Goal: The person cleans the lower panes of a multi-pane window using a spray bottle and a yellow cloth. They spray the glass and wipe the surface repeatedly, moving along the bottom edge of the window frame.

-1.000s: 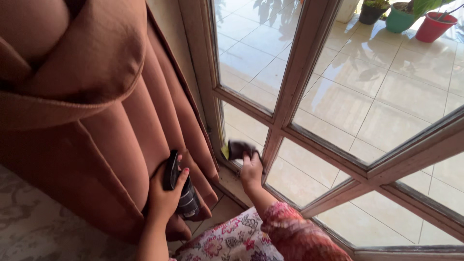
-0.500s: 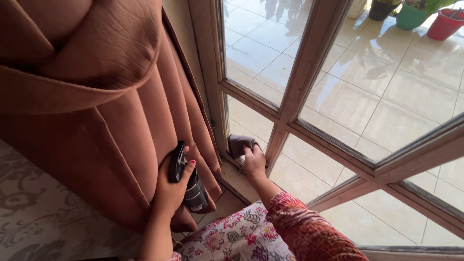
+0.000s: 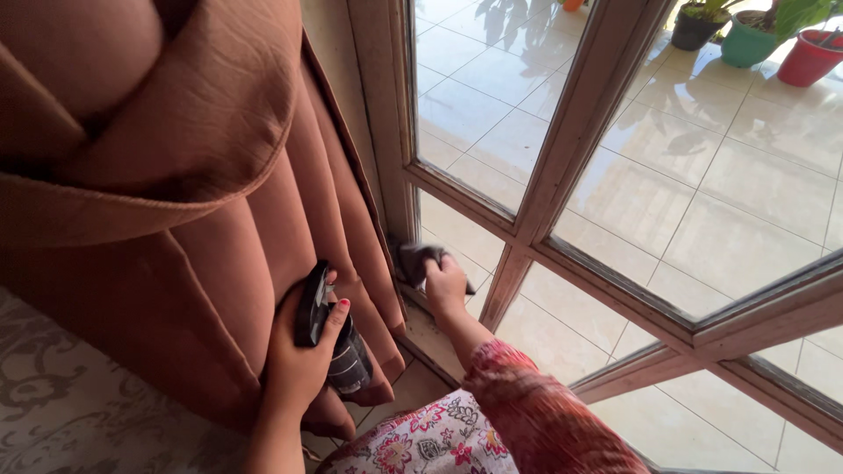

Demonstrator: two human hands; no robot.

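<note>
The wooden window frame is the landmark here, with its glass panes and crossing bars. At the lower left corner of this frame, where the vertical post meets the low rail, the right hand presses a dark cloth against the wood. The grip of this hand is closed on the cloth, with the fingers bunched over it, so that the cloth stays pushed into the corner between post and pane. The arm reaches forward from a red patterned sleeve, and a piece of flowered fabric shows below it.

To the left of the frame hangs a heavy brown curtain in thick folds. The left hand is at the low part of this curtain, and its grip is closed around a dark object, black with a striped grey part; I cannot tell exactly what kind of thing it is. The hand lies against the folds, and it seems that it keeps the curtain away from the frame, so the corner stays free for the cloth.

Behind the glass of the frame there is a shiny tiled terrace, and far behind it stand plant pots in dark, green and red. Left of the frame and under the curtain, a pale patterned floor is visible.
</note>
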